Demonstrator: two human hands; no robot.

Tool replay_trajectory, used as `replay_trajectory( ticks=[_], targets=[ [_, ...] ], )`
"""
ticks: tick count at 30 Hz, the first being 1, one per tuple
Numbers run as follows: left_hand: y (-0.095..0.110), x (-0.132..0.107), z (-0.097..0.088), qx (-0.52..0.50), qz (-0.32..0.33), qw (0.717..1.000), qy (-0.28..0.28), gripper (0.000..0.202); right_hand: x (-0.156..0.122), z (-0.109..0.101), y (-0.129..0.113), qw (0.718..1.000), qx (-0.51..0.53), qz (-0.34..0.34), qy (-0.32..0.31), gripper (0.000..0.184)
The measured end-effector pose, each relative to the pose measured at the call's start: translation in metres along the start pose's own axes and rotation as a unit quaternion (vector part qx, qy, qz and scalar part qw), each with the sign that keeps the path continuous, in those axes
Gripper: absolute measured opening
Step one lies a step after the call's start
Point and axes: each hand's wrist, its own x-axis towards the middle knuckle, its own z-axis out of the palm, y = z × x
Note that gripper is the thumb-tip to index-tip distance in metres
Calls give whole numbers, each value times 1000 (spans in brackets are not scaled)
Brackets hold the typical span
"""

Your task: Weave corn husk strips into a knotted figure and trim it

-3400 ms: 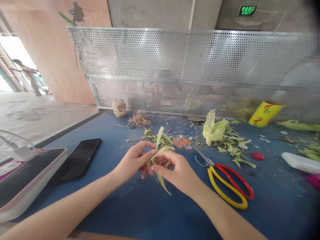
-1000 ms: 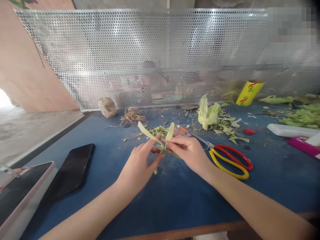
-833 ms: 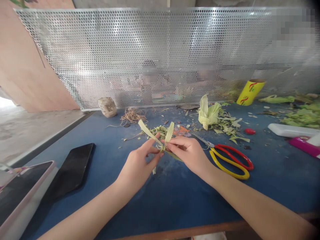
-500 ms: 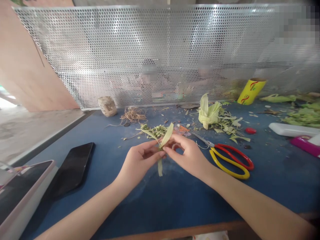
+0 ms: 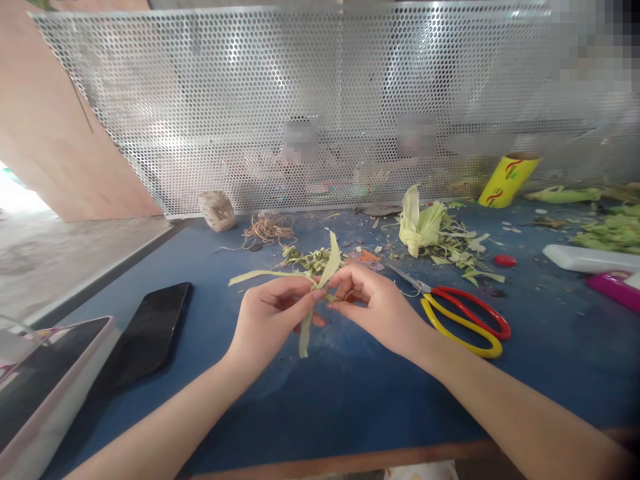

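Note:
Pale green leaf strips point(image 5: 330, 259) cross each other between my two hands, above the blue table point(image 5: 320, 413). My left hand point(image 5: 275, 313) pinches them where they meet, between thumb and fingers. One strip end points left, one stands up and one hangs down below the fingers. On the other side, my right hand point(image 5: 370, 303) has its fingertips closed on a short strip end at the crossing. Just beyond lies a small heap of knotted green pieces point(image 5: 310, 258). Scissors point(image 5: 465, 320) with red and yellow handles rest beside my right hand.
At left lie a black phone point(image 5: 150, 333) and a pale-edged case point(image 5: 60, 393). Along the perforated metal screen point(image 5: 340, 80) are a stone-like lump point(image 5: 217, 211), brown string point(image 5: 269, 229), a leafy bundle point(image 5: 420, 227) and a yellow tube point(image 5: 509, 180). A purple object point(image 5: 613, 287) is at right.
One strip now sticks out to the left, past my left hand. The hanging end has shifted left, and my right hand has moved slightly right from the crossing. The view has shifted a little.

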Motion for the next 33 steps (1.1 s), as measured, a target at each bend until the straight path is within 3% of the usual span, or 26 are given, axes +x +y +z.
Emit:
replay_trajectory(
  ticks=[4, 10, 16, 18, 21, 27, 33],
  targets=[
    [-1, -3, 2, 14, 25, 1000, 6, 15, -3, 1, -3, 999, -1, -46, 0, 4],
    [-2, 0, 1, 65, 102, 993, 8, 13, -4, -1, -3, 991, -97, -87, -5, 5],
    [-3, 3, -1, -38, 30, 995, -86, 14, 0, -10, -2, 978, -149, -125, 79, 17],
    [-3, 3, -1, -51, 21, 992, -114, 15, 2, -11, -2, 975, -158, -147, 60, 23],
    [-5, 2, -2, -21, 33, 990, -134, 13, 4, -11, -2, 972, -171, -163, 6, 17],
    [-3, 5, -5, 81, 97, 988, -90, 11, 4, -13, -1, 969, -182, -164, 15, 8],
    [-1, 6, -7, 49, 129, 990, -38, 4, 4, -10, 0, 955, -196, -221, 33, 10]
  ],
)
